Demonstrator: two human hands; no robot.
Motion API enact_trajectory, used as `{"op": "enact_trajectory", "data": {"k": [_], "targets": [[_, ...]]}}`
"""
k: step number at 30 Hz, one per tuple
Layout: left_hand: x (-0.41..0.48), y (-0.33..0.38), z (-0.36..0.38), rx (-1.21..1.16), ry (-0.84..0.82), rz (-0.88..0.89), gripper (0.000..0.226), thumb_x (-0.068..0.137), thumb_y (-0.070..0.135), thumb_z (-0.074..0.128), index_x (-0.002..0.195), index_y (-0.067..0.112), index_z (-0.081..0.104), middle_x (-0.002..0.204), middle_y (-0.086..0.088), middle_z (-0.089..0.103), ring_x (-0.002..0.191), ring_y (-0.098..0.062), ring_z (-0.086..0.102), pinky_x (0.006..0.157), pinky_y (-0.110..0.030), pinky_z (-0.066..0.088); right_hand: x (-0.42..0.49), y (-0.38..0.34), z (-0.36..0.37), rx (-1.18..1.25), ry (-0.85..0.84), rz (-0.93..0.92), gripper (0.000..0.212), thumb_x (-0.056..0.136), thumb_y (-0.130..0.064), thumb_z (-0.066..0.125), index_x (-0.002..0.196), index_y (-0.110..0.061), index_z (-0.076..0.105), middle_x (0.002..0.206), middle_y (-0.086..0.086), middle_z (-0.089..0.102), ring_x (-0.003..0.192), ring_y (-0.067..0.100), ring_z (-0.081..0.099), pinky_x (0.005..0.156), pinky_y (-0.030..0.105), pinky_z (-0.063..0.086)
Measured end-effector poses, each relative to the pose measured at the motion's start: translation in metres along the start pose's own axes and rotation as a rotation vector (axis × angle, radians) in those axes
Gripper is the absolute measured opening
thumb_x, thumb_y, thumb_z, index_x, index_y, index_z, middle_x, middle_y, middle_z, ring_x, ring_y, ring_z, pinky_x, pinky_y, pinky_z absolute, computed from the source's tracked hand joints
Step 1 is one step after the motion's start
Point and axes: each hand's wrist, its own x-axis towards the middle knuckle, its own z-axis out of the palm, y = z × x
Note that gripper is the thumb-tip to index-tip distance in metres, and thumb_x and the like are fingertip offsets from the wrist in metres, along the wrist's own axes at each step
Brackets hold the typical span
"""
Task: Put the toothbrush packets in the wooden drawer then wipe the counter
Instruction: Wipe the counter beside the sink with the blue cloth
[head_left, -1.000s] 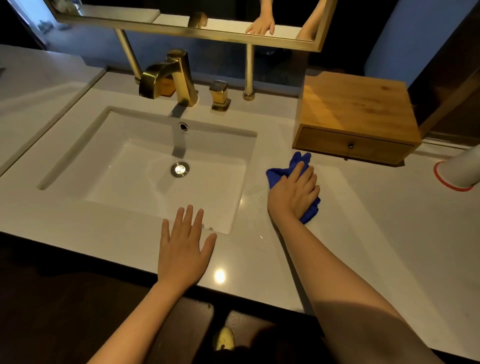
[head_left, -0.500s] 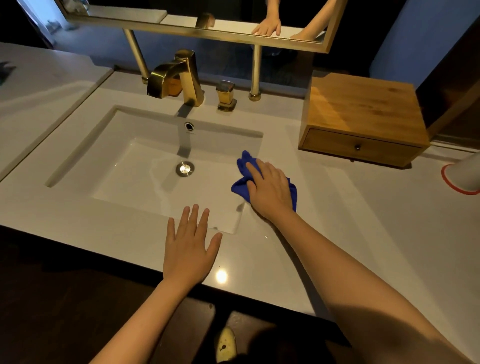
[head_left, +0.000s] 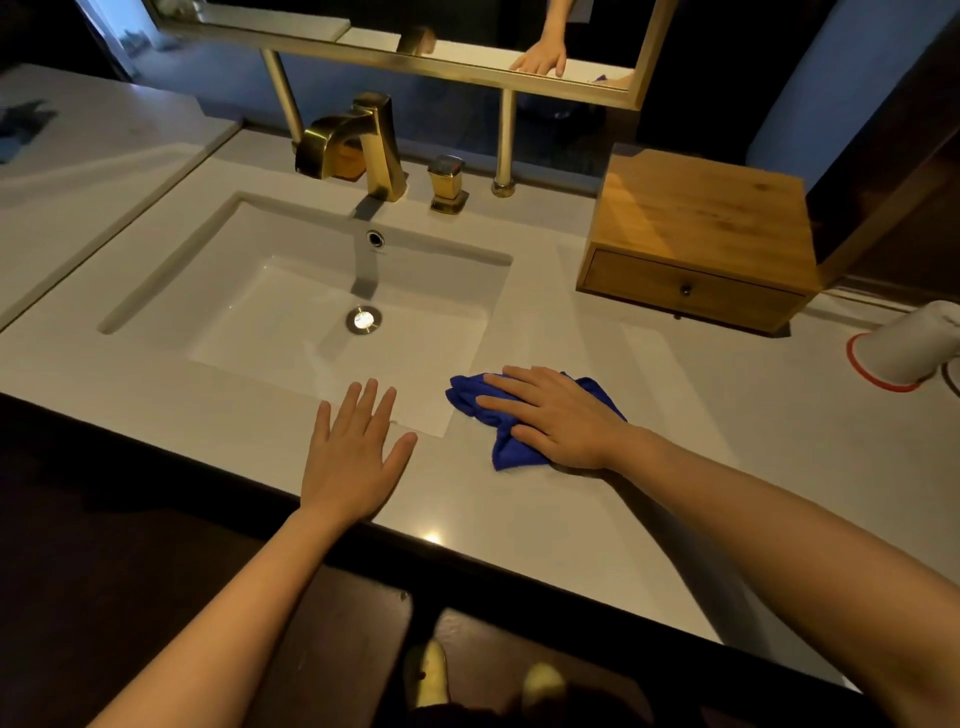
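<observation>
The scene was dim and warm-toned. Light fell from above and behind the sink (head_left: 291, 291), leaving its white basin the brightest area. The faucet (head_left: 376, 150) threw a long shadow down the basin's back wall toward the glinting drain (head_left: 363, 318). A small glare spot sat on the counter (head_left: 498, 514) in front of the sink, and below that edge everything sank into near-black. Right of the sink, the wooden drawer (head_left: 696, 208) caught a warm patch. Straight lines bowed toward the frame borders.

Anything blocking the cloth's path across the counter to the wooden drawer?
Nothing visible. The right hand presses the blue cloth on the counter; open surface runs to the wooden drawer. A white object lies far right.
</observation>
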Motion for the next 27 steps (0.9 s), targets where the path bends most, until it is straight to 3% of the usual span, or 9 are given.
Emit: {"op": "enact_trajectory", "data": {"k": [11, 20, 27], "targets": [[-0.002, 0.000, -0.001, -0.002, 0.022, -0.002, 0.073, 0.085, 0.063, 0.005, 0.147, 0.023, 0.008, 0.158, -0.001, 0.007, 0.144, -0.014, -0.004, 0.117, -0.043, -0.002, -0.080, 0.008, 0.011, 0.063, 0.153, 0.347, 0.048, 0.098, -0.032, 0.035, 0.145, -0.026, 0.026, 0.155, 0.000, 0.026, 0.141, 0.022, 0.023, 0.114, 0.035, 0.015], [0.000, -0.001, 0.001, 0.014, 0.013, 0.010, 0.073, 0.086, 0.062, 0.002, 0.147, 0.023, 0.007, 0.158, -0.002, 0.006, 0.145, -0.016, -0.004, 0.116, -0.044, -0.003, -0.056, -0.086, 0.037, 0.063, 0.356, 1.109, 0.050, 0.097, -0.028, 0.032, 0.145, -0.015, 0.025, 0.153, 0.013, 0.027, 0.140, 0.033, 0.024, 0.114, 0.047, 0.019], [0.000, -0.001, 0.004, -0.015, 0.013, 0.027, 0.071, 0.086, 0.061, -0.001, 0.146, 0.022, 0.001, 0.158, -0.004, 0.001, 0.144, -0.018, -0.008, 0.116, -0.044, -0.008, 0.006, -0.131, 0.041, 0.113, 0.399, 1.376, 0.055, 0.097, -0.031, 0.033, 0.147, -0.015, 0.017, 0.156, 0.013, 0.020, 0.142, 0.032, 0.017, 0.115, 0.047, 0.012]]}}
